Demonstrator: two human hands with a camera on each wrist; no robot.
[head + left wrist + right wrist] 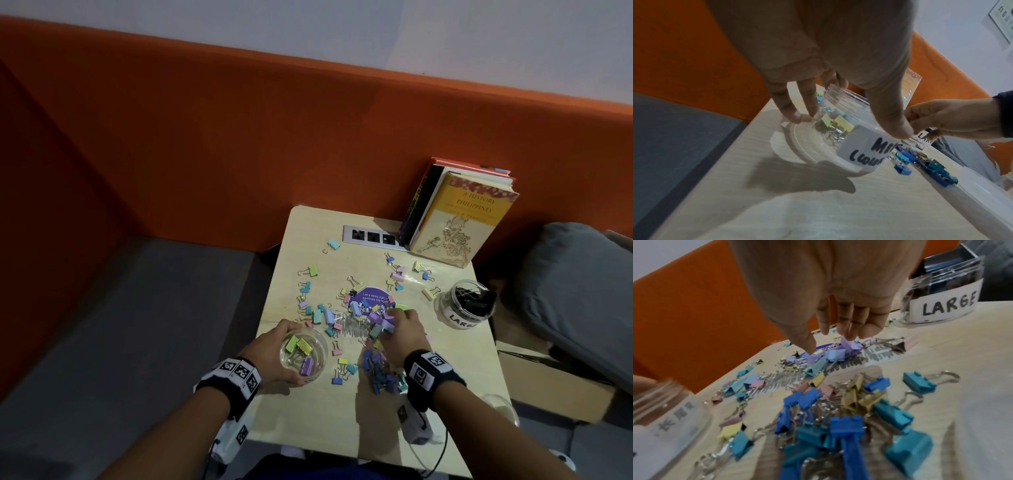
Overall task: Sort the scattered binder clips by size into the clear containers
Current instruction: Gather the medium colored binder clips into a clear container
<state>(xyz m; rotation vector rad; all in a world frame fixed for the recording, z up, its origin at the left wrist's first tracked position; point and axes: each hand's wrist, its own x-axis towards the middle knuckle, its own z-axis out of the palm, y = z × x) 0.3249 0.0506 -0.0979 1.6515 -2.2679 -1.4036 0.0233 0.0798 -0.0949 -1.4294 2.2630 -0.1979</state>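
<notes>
Pastel binder clips (pixel 323 313) lie scattered over a small wooden table (pixel 455 359). My left hand (pixel 296 354) (pixel 846 124) grips a clear jar (pixel 322 346) (pixel 859 146) at the table's left edge. Its label starts "MED", and it holds green, yellow and purple clips. My right hand (pixel 394 325) (pixel 829 344) reaches into the middle heap, thumb and fingertips pinching purple clips (pixel 851 344). A pile of small blue clips (pixel 380 373) (pixel 838 418) lies under that wrist. The jar marked LARGE (pixel 464 305) (pixel 941 296) holds black clips.
Another clear container (pixel 500 407) sits at the table's right front corner. Upright books (pixel 459 219) and a socket panel (pixel 371 236) occupy the back. A purple sticker (pixel 371 298) is on the tabletop. Orange padded walls, a grey cushion (pixel 575 291) and a cardboard box (pixel 548 383) surround the table.
</notes>
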